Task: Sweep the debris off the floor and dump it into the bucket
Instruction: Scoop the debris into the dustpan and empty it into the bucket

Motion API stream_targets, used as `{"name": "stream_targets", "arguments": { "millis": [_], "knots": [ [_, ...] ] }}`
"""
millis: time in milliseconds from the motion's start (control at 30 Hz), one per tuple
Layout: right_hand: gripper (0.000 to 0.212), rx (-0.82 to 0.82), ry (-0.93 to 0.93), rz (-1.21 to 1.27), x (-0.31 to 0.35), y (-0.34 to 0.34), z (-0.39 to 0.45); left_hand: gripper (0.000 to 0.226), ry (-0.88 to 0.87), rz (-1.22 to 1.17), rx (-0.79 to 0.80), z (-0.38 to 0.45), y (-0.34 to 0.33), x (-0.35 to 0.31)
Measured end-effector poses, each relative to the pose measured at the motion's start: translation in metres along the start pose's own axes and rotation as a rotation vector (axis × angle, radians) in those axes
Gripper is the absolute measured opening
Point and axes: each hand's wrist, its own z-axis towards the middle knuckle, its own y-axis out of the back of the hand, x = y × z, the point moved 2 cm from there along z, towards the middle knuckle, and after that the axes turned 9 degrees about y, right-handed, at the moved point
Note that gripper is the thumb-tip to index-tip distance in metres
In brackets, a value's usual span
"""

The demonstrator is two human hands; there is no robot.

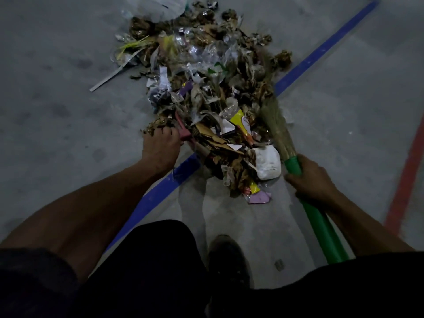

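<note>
Grey concrete floor (68, 111) carries the debris pile (206, 88), left hand (160, 148) gripping a pink dustpan (183, 129), right hand (309, 180) clasping the green-handled broom (321, 228).

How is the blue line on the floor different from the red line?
The blue line runs slantwise across the whole floor, while the red line stands nearly upright at the right edge. The debris pile covers the middle of the blue line; the red line lies apart from the pile. Both are flat stripes on the grey floor.
</note>
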Motion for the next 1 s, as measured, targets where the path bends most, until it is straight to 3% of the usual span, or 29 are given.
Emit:
{"name": "stream_targets", "arguments": {
  "millis": [200,367,567,767,1000],
  "knots": [
    [0.044,0.086,0.076,-0.072,0.019,-0.025,-0.005,0.039,-0.037,-0.004,0.01,-0.001,-0.007,0.0],
    [0.071,0.147,0.139,-0.174,0.028,-0.042,-0.011,0.042,-0.031,-0.053,0.003,-0.001,-0.006,-0.003],
    [0.073,0.15,0.133,-0.166,0.022,-0.046,-0.011,0.044,0.016,-0.095,0.001,-0.002,-0.007,-0.002],
    [0.073,0.164,0.107,-0.089,0.03,-0.015,-0.023,0.046,0.038,-0.153,0.013,-0.008,0.026,-0.008],
    [0.067,0.183,0.106,-0.008,0.055,0.066,-0.064,0.043,0.05,-0.164,0.059,-0.024,0.11,-0.017]
  ]
}}
